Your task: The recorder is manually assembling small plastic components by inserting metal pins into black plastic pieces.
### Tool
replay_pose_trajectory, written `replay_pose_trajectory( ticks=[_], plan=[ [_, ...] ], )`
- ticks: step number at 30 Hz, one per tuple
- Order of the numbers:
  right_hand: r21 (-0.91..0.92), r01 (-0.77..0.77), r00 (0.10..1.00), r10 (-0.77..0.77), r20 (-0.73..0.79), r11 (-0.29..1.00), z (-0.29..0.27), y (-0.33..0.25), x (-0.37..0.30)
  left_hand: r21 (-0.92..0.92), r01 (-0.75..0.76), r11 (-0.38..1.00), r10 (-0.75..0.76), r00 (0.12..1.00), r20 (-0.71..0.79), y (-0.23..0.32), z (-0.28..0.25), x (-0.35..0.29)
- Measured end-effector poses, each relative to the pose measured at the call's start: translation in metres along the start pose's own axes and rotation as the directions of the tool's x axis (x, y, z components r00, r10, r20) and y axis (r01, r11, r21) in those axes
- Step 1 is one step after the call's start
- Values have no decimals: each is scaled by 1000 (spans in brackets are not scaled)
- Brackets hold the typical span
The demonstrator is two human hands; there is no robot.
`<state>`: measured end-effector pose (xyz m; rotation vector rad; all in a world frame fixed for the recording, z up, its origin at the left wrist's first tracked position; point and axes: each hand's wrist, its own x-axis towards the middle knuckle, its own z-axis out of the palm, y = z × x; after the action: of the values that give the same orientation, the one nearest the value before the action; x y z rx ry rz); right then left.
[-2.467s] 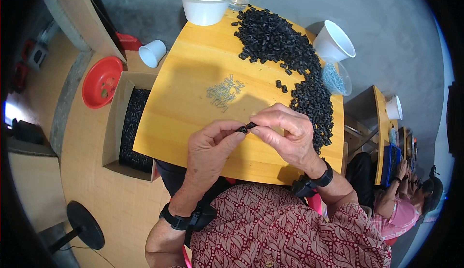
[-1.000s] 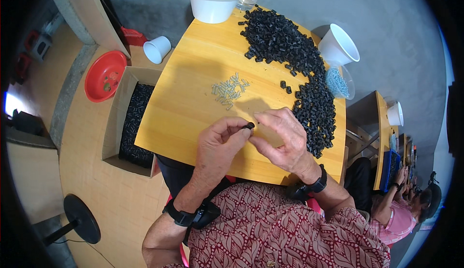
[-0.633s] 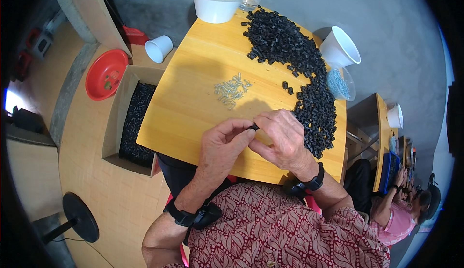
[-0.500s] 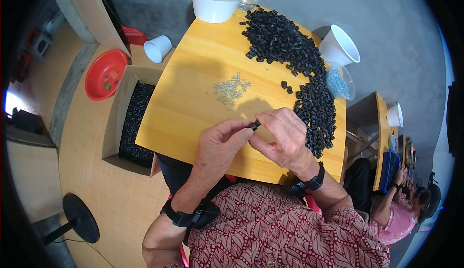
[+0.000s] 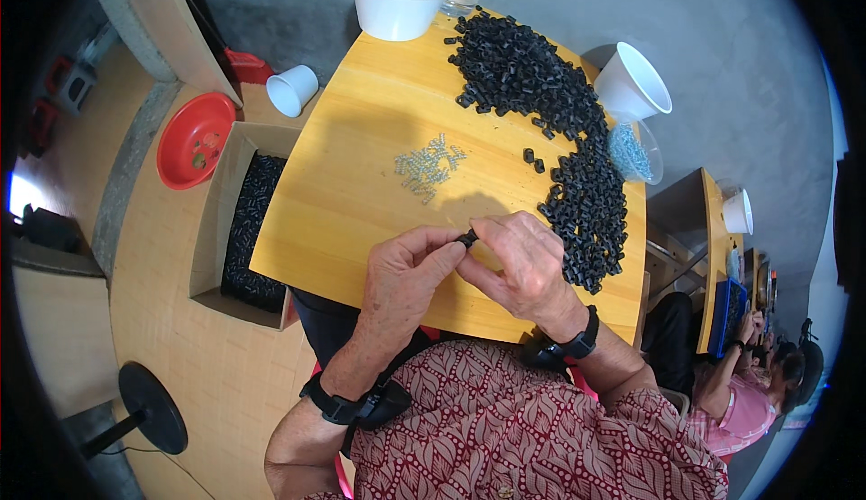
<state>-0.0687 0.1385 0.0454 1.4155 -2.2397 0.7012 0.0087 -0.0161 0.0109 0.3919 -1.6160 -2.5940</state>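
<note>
Red-and-beige patterned cloth, the wearer's shirt (image 5: 532, 419), fills the near edge; beyond it, the left hand (image 5: 403, 276) pinches a small black piece (image 5: 468, 238) between thumb and fingertips; the right hand (image 5: 523, 267) has its fingers bent, their tips at the same piece, though I cannot tell whether they grip it; the piece sits between the two hands, over the near part of a yellow wooden table (image 5: 338, 175); to the left, beside the table, an open box (image 5: 209, 229) holds many black pieces; past the hands lies a loose scatter of silvery bits (image 5: 428, 168); farther right, a large heap (image 5: 523, 72) of black pieces curves along the table; at its right edge are a clear dish (image 5: 651, 165) of pale blue bits and a tilted white cup (image 5: 634, 83); at the far end stands a white tub (image 5: 402, 4); far right, a person in pink (image 5: 735, 414) sits at another table.
</note>
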Motion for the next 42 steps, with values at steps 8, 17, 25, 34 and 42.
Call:
replay_pose_trajectory(
  ticks=[8, 17, 25, 34, 42],
  plan=[
    [-15, 21, 999, -21, -35, 1000, 5, 1, 1, -19, -25, 999, 25, 999, -28, -2, 2, 0],
    [-27, 66, 998, -67, -14, 997, 5, 1, 7, 67, -31, 997, 30, 999, 15, 7, -3, 0],
    [6, 57, 996, -56, -68, 998, 7, 1, 14, 124, -104, 987, 111, 993, -50, 17, -1, 2],
    [-225, -44, 999, 48, 12, 973, -25, 57, 27, 570, -277, 773, 535, 768, -352, 48, -64, 10],
    [-308, -263, 919, 335, 209, 914, -43, 125, 5, 827, 160, 539, 552, 675, -490, 43, -174, 14]
  ],
)
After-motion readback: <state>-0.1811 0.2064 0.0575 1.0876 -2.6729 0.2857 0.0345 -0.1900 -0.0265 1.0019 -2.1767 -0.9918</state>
